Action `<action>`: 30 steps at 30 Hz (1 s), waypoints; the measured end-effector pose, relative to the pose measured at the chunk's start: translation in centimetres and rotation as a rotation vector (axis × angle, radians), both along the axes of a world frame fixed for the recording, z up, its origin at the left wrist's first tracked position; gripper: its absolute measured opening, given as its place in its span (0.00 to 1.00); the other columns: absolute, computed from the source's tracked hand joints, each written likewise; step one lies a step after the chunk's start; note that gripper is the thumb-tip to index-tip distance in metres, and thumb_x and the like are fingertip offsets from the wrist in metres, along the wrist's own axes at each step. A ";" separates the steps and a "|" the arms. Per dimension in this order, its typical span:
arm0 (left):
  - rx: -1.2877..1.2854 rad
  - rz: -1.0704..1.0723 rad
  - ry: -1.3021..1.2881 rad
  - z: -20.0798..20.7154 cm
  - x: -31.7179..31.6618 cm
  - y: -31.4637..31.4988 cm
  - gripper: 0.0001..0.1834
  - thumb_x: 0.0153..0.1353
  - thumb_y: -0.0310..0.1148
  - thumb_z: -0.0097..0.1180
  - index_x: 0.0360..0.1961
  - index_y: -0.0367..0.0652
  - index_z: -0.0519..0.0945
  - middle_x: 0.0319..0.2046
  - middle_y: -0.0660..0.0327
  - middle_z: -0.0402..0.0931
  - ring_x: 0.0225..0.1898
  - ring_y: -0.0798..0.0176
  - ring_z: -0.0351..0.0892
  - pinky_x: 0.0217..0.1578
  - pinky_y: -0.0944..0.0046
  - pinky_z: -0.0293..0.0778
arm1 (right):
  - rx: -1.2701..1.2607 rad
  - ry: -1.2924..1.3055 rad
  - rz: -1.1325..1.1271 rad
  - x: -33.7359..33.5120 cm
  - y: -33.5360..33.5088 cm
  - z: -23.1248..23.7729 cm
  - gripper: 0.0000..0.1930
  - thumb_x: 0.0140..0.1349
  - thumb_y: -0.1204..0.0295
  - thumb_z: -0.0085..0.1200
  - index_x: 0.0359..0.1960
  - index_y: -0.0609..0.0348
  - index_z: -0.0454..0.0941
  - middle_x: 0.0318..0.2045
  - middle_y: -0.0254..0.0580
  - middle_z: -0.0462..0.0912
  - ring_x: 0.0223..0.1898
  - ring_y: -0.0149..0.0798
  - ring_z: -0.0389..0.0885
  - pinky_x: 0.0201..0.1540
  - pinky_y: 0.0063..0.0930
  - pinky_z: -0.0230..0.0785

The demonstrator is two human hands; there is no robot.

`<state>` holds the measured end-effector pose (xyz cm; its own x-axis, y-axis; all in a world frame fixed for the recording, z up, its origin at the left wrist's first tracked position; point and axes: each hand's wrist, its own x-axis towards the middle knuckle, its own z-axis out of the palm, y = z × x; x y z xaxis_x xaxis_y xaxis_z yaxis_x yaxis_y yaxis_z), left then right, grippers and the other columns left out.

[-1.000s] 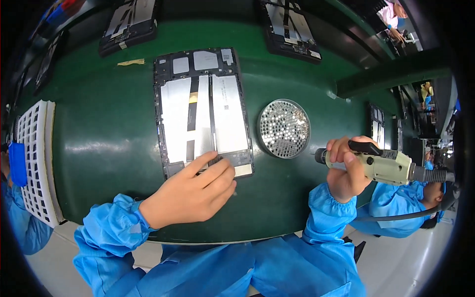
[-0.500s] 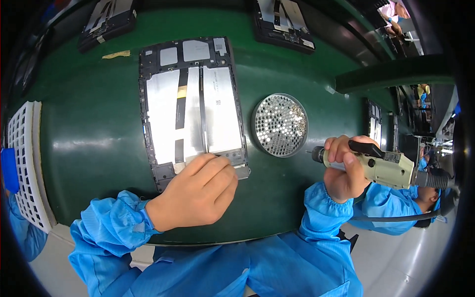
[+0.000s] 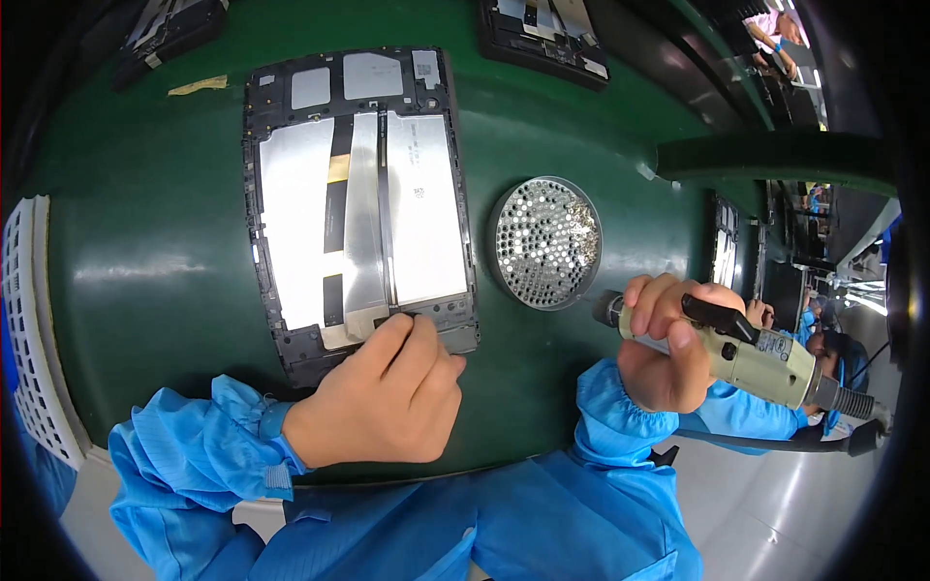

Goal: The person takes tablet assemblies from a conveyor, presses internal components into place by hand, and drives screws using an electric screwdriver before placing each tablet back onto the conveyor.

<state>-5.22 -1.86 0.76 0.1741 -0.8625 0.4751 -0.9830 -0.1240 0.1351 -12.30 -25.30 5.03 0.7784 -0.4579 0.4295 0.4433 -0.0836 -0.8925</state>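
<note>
An opened tablet [image 3: 418, 213] lies on the green work surface, its silver battery plates, dark strips and black frame showing. My left hand [image 3: 383, 402] is at the tablet's lower edge, fingers bent together and fingertips pressed to the parts there. Whatever lies under those fingertips is hidden. My right hand [image 3: 668, 339] is wrapped round a pale green electric screwdriver [image 3: 765, 363] with a black lever, held with its tip toward the left. Between the tablet and the screwdriver sits a round screw tray [image 3: 545, 242], full of holes, with small silver screws heaped on its right side.
More opened devices stand at the far edge, one at the left [image 3: 174, 29] and another at the right [image 3: 542, 39]. A yellowish strip [image 3: 199, 85] lies beyond the tablet. A white perforated rack [image 3: 44, 329] borders the left, and a green bar [image 3: 775, 160] crosses at right. Another person's blue sleeve [image 3: 746, 412] shows behind the screwdriver.
A silver strip now lies along the tablet's middle, beside the dark strip. My left hand stays at the lower edge, fingers shifted slightly. The whole view has shifted a little.
</note>
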 end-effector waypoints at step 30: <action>0.106 -0.036 0.301 -0.2 3.0 -0.2 0.10 0.54 0.30 0.60 0.36 0.39 0.86 0.48 0.44 0.78 0.57 0.45 0.73 0.60 0.43 0.63 | -0.115 0.115 0.253 1.8 6.2 0.2 0.14 0.57 0.74 0.54 0.42 0.57 0.65 0.18 0.36 0.70 0.18 0.33 0.71 0.24 0.31 0.66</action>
<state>-2.20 -2.01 0.55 0.2615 -0.9126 0.3143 -0.9047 -0.1183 0.4092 -10.47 -19.06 5.24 0.9080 -0.1970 0.3697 0.3595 -0.0866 -0.9291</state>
